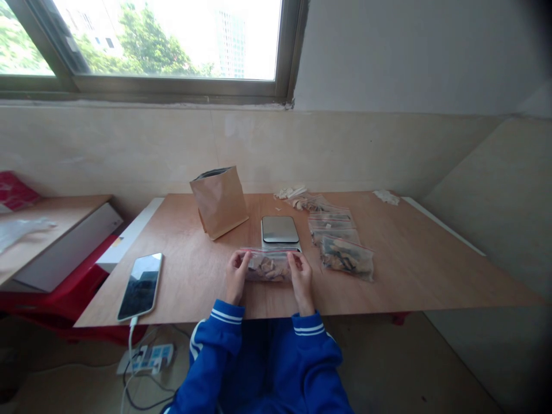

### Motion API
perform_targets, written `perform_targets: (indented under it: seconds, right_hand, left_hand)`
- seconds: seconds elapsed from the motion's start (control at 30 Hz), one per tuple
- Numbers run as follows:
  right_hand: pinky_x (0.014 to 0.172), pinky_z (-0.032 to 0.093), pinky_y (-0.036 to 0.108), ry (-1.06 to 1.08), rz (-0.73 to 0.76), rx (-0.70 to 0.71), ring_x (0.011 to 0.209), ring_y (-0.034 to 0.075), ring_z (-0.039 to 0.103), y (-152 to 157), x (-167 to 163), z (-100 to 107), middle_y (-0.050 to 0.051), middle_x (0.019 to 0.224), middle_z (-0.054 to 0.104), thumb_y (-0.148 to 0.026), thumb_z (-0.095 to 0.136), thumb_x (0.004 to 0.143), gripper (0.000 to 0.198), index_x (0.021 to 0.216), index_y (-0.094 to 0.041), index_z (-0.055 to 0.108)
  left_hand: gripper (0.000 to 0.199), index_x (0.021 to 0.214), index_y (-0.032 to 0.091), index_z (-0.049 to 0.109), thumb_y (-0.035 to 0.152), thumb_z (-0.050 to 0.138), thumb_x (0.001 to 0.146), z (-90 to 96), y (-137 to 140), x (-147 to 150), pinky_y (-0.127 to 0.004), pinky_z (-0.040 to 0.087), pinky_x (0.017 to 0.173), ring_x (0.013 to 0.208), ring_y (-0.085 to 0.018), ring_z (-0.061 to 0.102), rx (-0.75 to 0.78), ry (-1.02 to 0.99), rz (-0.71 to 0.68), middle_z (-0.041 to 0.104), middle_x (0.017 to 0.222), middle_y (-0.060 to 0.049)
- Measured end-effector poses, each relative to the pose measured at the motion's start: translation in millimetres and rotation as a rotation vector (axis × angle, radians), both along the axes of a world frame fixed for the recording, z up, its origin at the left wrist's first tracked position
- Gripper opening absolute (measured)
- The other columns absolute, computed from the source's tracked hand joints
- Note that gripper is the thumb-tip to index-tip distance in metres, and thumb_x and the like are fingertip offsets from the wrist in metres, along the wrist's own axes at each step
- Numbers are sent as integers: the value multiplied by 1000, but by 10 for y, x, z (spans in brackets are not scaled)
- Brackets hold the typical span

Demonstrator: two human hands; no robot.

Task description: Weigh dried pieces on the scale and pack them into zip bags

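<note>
At the wooden desk (409,276), left hand (236,277) and right hand (302,278) pinch the clear bag (269,269) by its upper corners between narrowed fingers (292,260), likely keeping its edge taut.

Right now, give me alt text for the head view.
The left hand and right hand hold a clear bag of brownish pieces beside a silver-topped scale on a wooden table. More filled bags lie to the right; a paper bag stands and a phone lies left.

I see the left hand (236,277) and the right hand (301,280) pinching a clear, red-edged plastic bag (268,255) of brown pieces (268,268).
</note>
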State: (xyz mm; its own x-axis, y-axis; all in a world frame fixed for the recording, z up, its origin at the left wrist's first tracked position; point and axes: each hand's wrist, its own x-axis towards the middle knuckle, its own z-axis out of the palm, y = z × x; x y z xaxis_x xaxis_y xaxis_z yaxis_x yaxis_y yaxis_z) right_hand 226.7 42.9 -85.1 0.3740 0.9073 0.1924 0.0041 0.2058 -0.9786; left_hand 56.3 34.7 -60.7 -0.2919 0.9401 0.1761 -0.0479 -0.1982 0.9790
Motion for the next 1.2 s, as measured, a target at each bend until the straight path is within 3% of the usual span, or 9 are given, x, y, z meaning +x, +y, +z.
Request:
perform_targets:
  seconds: [0.17, 0.3, 0.63, 0.9, 1.2]
  right_hand:
    - [77, 50, 33, -14, 96, 26, 86, 22, 65, -20, -25, 36, 6, 88, 71, -50, 65, 79, 35, 91, -18, 67]
    - [75, 51, 33, 0, 81, 18, 82, 22, 66, -24, -37, 54, 6, 85, 72, -50, 67, 78, 34, 89, -17, 69]
    - [73, 52, 33, 24, 43, 28, 77, 20, 65, -7, -23, 25, 5, 80, 71, -49, 69, 76, 33, 85, -17, 69]
    - [81, 54, 38, 71, 117, 7, 83, 23, 68, -22, -72, 56, 6, 85, 74, -46, 72, 73, 30, 84, -18, 71]
    - [82, 52, 37, 40, 144, 74, 83, 21, 66, -43, -66, 51, 3, 84, 71, -41, 69, 78, 23, 85, -19, 69]
  left_hand:
    - [31, 87, 16, 68, 46, 65, 78, 16, -20, 2, -29, 49, 74, 83, -19, 63, -19, -8, -70, 69, 86, -6]
    - [32, 86, 16, 69, 46, 68, 76, 7, -22, -8, -28, 50, 70, 80, -19, 64, -50, -27, -57, 70, 84, -6]
    - [32, 91, 15, 70, 43, 69, 76, -13, -18, -23, -31, 50, 78, 86, -21, 66, -23, -34, -47, 72, 88, -8]
    - [28, 83, 17, 71, 43, 71, 73, -5, -17, -1, -29, 50, 76, 82, -19, 65, -47, -19, -94, 72, 83, -6]
    - [28, 84, 16, 71, 41, 71, 73, 1, -29, -7, -31, 51, 76, 82, -20, 66, -27, -18, -78, 72, 82, -6]
